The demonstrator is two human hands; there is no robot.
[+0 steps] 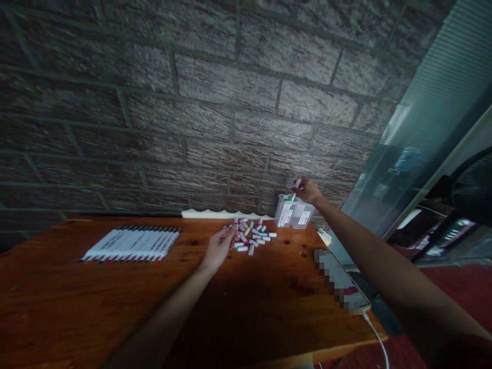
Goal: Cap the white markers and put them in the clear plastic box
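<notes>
My right hand (307, 191) is raised over two clear plastic containers (294, 212) at the back right of the wooden table (96, 302), pinching a small white marker cap (296, 183) above them. My left hand (221, 247) rests on the table with its fingers curled at the edge of a scattered pile of marker caps (253, 234), touching or pinching one. A neat row of white markers (132, 243) lies side by side to the left, apart from both hands.
A brick wall stands right behind the table. A phone (342, 281) with a white cable (378, 338) lies near the table's right edge. A glass partition and a fan (474, 187) are off to the right.
</notes>
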